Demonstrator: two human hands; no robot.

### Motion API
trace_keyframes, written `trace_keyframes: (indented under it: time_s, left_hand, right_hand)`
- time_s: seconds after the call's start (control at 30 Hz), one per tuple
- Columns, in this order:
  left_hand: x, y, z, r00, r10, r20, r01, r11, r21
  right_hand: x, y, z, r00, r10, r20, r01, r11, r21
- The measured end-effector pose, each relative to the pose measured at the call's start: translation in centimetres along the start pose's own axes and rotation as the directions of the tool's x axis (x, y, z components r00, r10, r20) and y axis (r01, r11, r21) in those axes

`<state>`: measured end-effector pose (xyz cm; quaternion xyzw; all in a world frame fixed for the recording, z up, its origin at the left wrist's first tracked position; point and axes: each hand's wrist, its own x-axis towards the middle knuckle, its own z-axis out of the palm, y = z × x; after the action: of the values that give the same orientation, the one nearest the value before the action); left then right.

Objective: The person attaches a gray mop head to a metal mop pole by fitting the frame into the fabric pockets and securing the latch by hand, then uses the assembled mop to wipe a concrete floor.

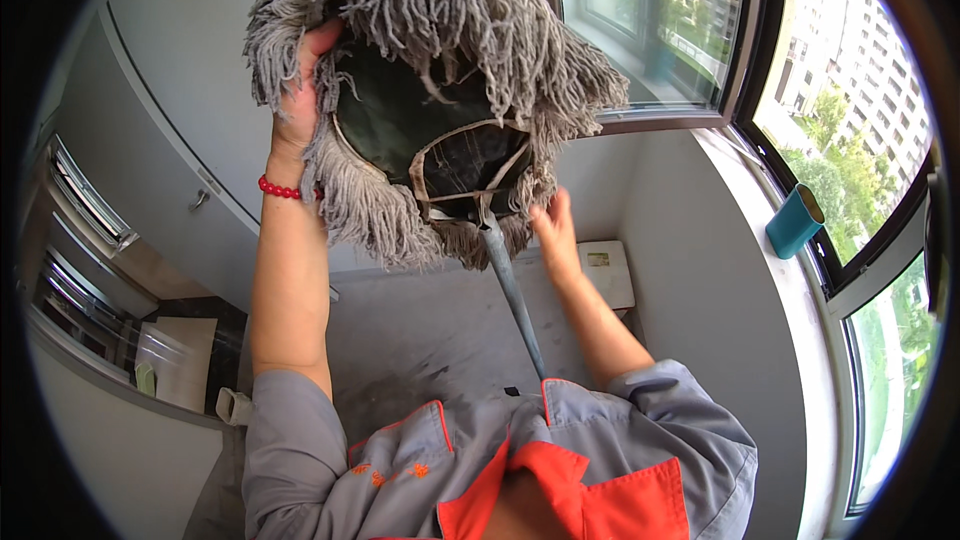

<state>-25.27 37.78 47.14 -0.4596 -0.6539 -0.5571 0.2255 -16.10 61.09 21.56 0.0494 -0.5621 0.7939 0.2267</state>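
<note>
A grey string mop head [420,40] is raised in front of me, its dark underside with a tan-edged pocket [470,165] facing the camera. My left hand [300,90], with a red bead bracelet at the wrist, grips the mop's left edge among the strands. My right hand [555,230] touches the lower right fringe with fingers apart. The grey handle [512,295] runs down from the head toward my chest.
A teal cylinder cup [795,222] lies on the window sill at right. Windows [660,20] fill the upper right. A white box [610,270] sits on the grey floor by the wall. Grey cabinet doors [150,140] and a counter are at left.
</note>
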Motion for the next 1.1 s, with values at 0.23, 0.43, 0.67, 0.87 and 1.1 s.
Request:
trace_keyframes:
  time_s: [0.23,0.43,0.67,0.87,1.1]
  left_hand:
    - [0.7,-0.1,-0.5,0.986,0.125,0.109,-0.14,0.98,0.143]
    - [-0.3,2.5,3.1,0.999,-0.038,-0.012,0.04,0.974,0.224]
    - [1.6,4.5,0.6,0.984,0.038,0.172,-0.09,0.947,0.308]
    - [2.3,5.8,1.5,0.967,0.109,0.23,-0.117,0.993,0.024]
    - [1.3,7.7,4.6,0.952,0.184,0.244,-0.171,0.983,-0.073]
  right_hand:
    - [-5.9,1.3,0.2,0.924,0.3,0.236,-0.312,0.95,0.014]
    - [-10.4,4.4,-1.2,0.837,0.461,0.295,-0.499,0.864,0.067]
    - [-10.2,2.3,0.9,0.86,0.442,0.253,-0.417,0.897,-0.149]
    - [-8.8,0.8,1.0,0.856,0.431,0.285,-0.433,0.899,-0.058]
    - [-8.2,1.5,0.6,0.857,0.43,0.282,-0.419,0.902,-0.103]
